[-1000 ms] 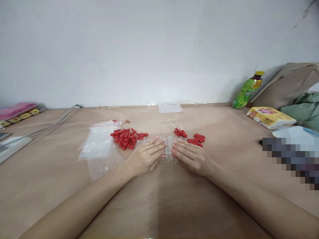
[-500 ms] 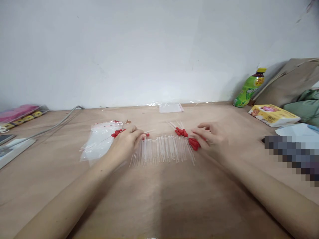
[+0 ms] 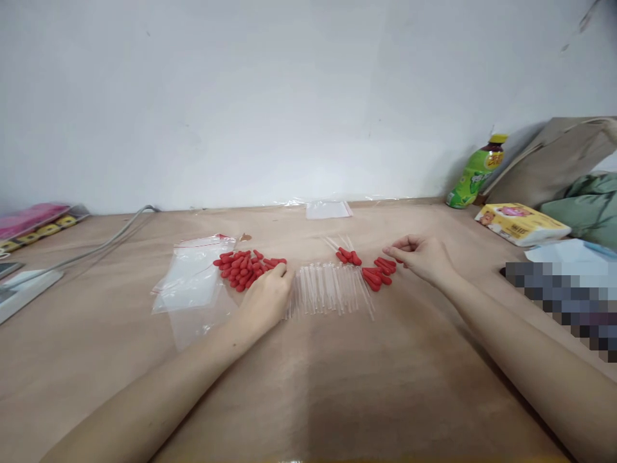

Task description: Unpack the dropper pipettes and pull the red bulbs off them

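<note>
A row of clear, tapered dropper tubes [image 3: 321,288] lies side by side on the brown table. My left hand [image 3: 270,292] is over the row's left end, palm down, its fingertips mostly hidden. Beside that hand spreads a pile of red rubber bulbs [image 3: 238,270]. Off the row's right end, my right hand [image 3: 419,257] hovers with thumb and fingertips pressed together; anything between them is too small to make out. Just below its fingertips lie several loose red bulbs [image 3: 376,278]. Behind the row, a few tubes with red bulbs [image 3: 348,256] on them lie bunched.
Clear zip bags [image 3: 190,280] lie left of the bulb pile, and a small white packet [image 3: 329,209] rests by the wall. At right are a green bottle [image 3: 475,177], a yellow tissue pack [image 3: 523,224] and a blurred-out dark object [image 3: 559,302]. A grey cable [image 3: 103,244] runs at left.
My left hand has moved right and nearer to me, onto the tubes' left end, uncovering the bulb pile. My right hand has shifted slightly right, off the loose bulbs, with its fingers closer together.
</note>
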The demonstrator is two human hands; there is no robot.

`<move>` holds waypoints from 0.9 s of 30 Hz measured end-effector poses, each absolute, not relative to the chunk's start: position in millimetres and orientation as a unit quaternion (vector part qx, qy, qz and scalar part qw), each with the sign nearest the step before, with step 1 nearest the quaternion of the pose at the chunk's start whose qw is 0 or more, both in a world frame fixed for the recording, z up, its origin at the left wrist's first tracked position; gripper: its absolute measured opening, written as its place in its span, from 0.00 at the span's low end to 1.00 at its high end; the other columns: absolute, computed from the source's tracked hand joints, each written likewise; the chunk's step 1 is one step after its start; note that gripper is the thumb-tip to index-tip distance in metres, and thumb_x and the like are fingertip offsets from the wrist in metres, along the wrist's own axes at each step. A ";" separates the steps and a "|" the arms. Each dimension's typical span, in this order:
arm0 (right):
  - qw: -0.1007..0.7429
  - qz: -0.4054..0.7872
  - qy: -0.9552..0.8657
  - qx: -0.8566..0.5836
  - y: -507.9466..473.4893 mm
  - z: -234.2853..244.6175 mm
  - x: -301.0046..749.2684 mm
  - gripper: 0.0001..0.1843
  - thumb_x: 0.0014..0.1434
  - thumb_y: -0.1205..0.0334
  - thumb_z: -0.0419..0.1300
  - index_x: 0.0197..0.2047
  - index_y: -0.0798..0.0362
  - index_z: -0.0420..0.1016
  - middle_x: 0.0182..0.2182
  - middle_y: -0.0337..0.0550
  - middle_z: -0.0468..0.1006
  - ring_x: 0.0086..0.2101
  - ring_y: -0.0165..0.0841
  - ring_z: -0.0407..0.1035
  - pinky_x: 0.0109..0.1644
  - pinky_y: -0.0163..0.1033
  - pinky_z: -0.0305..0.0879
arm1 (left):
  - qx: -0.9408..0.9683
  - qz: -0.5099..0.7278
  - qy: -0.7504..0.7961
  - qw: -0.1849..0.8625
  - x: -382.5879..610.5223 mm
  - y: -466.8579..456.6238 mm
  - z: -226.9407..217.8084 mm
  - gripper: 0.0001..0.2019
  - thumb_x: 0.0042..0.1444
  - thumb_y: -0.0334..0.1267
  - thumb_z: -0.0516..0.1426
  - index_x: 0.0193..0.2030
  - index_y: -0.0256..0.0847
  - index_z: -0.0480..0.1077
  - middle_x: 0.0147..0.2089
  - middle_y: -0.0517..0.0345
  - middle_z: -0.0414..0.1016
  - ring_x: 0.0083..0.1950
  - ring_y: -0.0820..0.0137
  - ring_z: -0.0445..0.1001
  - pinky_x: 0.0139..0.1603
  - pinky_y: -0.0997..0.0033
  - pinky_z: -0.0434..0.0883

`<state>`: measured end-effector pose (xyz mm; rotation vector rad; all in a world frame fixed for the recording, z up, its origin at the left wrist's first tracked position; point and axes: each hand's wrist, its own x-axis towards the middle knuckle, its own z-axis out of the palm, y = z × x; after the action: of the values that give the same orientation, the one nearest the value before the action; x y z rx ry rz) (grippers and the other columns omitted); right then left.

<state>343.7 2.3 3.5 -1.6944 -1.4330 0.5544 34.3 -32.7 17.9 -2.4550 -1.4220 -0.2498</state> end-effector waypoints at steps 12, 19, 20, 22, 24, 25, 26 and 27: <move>0.336 0.189 -0.670 -0.634 -3.5 -0.1 328.8 0.16 0.48 0.49 0.58 0.26 0.54 0.77 0.21 0.40 0.76 0.22 0.29 0.67 0.23 0.32 0.57 | -0.882 -0.150 -0.438 0.091 39.5 -36.9 8.2 0.18 0.60 0.44 0.46 0.31 0.33 0.69 0.35 0.49 0.67 0.35 0.67 0.70 0.37 0.66 0.69; 0.327 0.132 -0.637 -0.686 -0.7 1.2 333.3 0.19 0.50 0.46 0.54 0.27 0.53 0.76 0.17 0.38 0.72 0.19 0.27 0.63 0.21 0.32 0.53 | -0.923 -0.106 -0.362 0.072 25.7 -37.2 29.8 0.32 0.50 0.61 0.50 0.53 0.37 0.64 0.52 0.41 0.64 0.52 0.53 0.64 0.50 0.52 0.63; 0.317 0.124 -0.634 -0.695 -0.1 3.7 332.3 0.19 0.50 0.46 0.54 0.27 0.52 0.76 0.17 0.37 0.72 0.19 0.27 0.63 0.21 0.32 0.53 | -0.936 -0.077 -0.336 0.066 21.6 -36.0 32.2 0.39 0.45 0.65 0.50 0.58 0.39 0.59 0.58 0.39 0.59 0.57 0.49 0.59 0.54 0.47 0.58; 0.288 0.104 -0.631 -0.713 2.7 10.8 328.2 0.18 0.49 0.46 0.54 0.27 0.51 0.76 0.17 0.37 0.72 0.20 0.28 0.63 0.22 0.32 0.52 | -0.952 -0.024 -0.303 0.046 14.2 -32.5 33.1 0.49 0.40 0.69 0.50 0.64 0.41 0.45 0.64 0.37 0.47 0.63 0.45 0.48 0.57 0.39 0.47; 0.251 0.093 -0.640 -0.720 8.5 19.0 321.6 0.17 0.49 0.47 0.54 0.27 0.49 0.76 0.19 0.37 0.73 0.22 0.29 0.64 0.23 0.33 0.52 | -0.955 0.015 -0.297 0.020 9.7 -28.8 30.1 0.50 0.42 0.69 0.47 0.66 0.41 0.36 0.66 0.37 0.40 0.66 0.47 0.41 0.59 0.38 0.38; 0.230 0.096 -0.648 -0.719 12.5 22.9 317.7 0.16 0.49 0.48 0.54 0.27 0.49 0.76 0.19 0.37 0.73 0.23 0.29 0.65 0.24 0.33 0.52 | -0.954 0.029 -0.299 0.007 8.7 -27.2 28.1 0.49 0.45 0.68 0.46 0.66 0.40 0.34 0.67 0.37 0.38 0.66 0.49 0.40 0.59 0.39 0.36; 0.211 0.103 -0.656 -0.717 17.2 26.1 313.6 0.15 0.50 0.48 0.54 0.28 0.49 0.76 0.20 0.37 0.73 0.24 0.29 0.65 0.24 0.33 0.53 | -0.952 0.039 -0.303 -0.004 8.4 -26.0 26.3 0.47 0.47 0.67 0.45 0.66 0.40 0.32 0.67 0.38 0.38 0.67 0.51 0.40 0.60 0.39 0.34; 0.195 0.112 -0.660 -0.717 22.2 28.7 309.3 0.15 0.50 0.49 0.53 0.28 0.49 0.76 0.21 0.37 0.73 0.24 0.29 0.65 0.25 0.33 0.53 | -0.950 0.045 -0.308 -0.013 8.5 -25.2 24.9 0.45 0.50 0.65 0.44 0.66 0.41 0.32 0.67 0.40 0.38 0.67 0.53 0.40 0.60 0.39 0.32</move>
<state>309.3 22.2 28.7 -2.0085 -1.8499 0.3151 8.5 -25.2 24.9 -3.0103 -0.9768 0.1418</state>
